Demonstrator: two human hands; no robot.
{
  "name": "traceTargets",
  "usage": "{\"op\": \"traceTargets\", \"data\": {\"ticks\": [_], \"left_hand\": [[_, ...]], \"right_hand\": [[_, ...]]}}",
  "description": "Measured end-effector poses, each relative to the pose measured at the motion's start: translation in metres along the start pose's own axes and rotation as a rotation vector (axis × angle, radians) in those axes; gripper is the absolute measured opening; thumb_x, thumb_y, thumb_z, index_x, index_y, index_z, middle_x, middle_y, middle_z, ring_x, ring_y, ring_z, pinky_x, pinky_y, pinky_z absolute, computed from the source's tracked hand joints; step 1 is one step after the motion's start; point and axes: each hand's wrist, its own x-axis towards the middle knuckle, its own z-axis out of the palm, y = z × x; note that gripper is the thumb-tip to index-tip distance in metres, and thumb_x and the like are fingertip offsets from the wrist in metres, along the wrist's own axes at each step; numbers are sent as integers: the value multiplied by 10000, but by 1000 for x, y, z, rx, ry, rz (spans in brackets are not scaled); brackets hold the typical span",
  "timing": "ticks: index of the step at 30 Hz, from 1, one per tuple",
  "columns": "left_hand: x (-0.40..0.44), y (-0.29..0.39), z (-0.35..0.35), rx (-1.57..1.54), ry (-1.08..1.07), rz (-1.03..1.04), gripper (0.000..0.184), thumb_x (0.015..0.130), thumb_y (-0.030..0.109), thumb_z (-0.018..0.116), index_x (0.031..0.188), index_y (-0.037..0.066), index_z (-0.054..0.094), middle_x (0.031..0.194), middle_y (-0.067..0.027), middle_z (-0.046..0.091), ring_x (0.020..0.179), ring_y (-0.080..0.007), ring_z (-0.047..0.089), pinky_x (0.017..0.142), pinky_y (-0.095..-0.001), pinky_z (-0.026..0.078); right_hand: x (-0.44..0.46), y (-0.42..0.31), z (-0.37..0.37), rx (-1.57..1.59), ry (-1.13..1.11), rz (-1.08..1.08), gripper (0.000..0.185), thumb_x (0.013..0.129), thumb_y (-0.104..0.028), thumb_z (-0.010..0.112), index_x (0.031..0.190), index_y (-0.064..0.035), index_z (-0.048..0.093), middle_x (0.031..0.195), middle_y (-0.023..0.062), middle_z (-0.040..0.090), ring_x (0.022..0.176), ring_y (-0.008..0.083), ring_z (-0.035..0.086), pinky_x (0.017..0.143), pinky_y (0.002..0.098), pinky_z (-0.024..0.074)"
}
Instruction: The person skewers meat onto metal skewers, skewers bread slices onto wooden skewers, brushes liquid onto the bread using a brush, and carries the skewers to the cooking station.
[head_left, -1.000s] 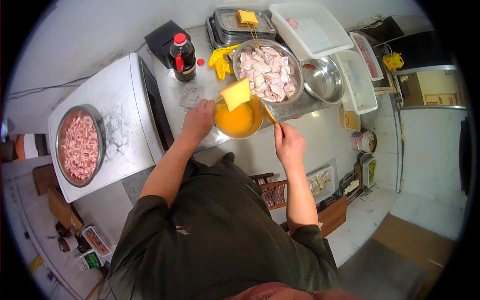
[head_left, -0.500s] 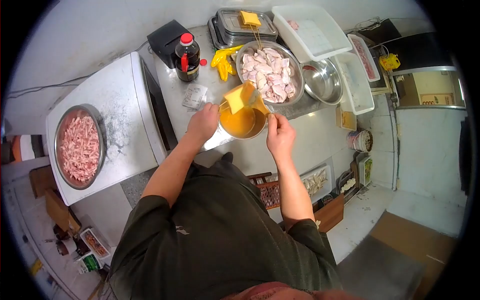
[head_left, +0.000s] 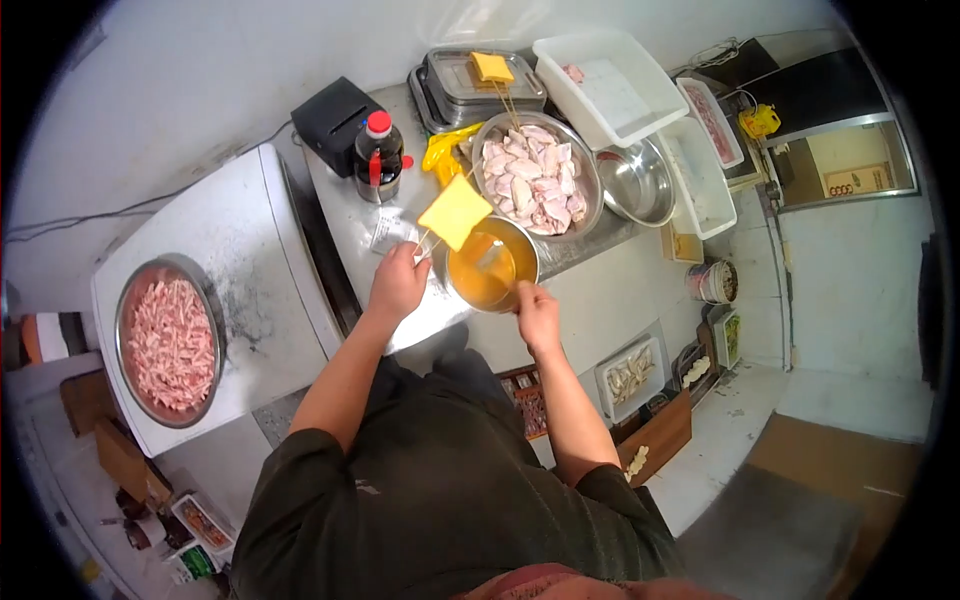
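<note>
My left hand [head_left: 400, 282] is closed on the thin sticks of a yellow square skewer [head_left: 455, 212]. The flat yellow piece hangs over the left rim of a round metal pot [head_left: 530, 245] with orange-brown liquid inside. At the pot's near right rim, my right hand [head_left: 538, 316] pinches what looks like a flat brush [head_left: 494, 262]; its head is down in the pot, blurred by the liquid. Behind the pot, a metal bowl [head_left: 594, 208] holds raw chicken wings [head_left: 530, 178]. A second yellow skewer [head_left: 492, 68] leans out of that bowl.
A red-capped dark bottle [head_left: 377, 158], a black box [head_left: 335, 120] and yellow plastic [head_left: 448, 150] stand behind. White tubs [head_left: 612, 85] and an empty metal bowl [head_left: 640, 185] are on the right. Shredded raw meat [head_left: 172, 345] fills a bowl on the white surface at left.
The yellow skewer has risen clear of the pot, its flat face towards me. My right hand has come lower and left, with the brush down in the pot. The view has shifted slightly.
</note>
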Motion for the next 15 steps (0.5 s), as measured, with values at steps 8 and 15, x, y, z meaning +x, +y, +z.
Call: {"op": "traceTargets", "data": {"ticks": [8,15], "left_hand": [[75,31,36,-485,28,-356,180,866,121,597,1015,28,559,784,-5,538,583,-89,484,517,-240,400],[228,71,109,-964,-15,-450,143,888,60,561,1014,10,515,691,-7,486,537,-104,462,481,-245,385]], "right_hand": [[50,-46,-45,-496,-105,-166,407,859,-302,629,1127,4,625,683,146,641,637,230,637,617,339,495],[160,-33,-66,-143,-196,-299,323,876,-206,632,1110,17,624,706,46,611,639,98,555,611,259,460]]}}
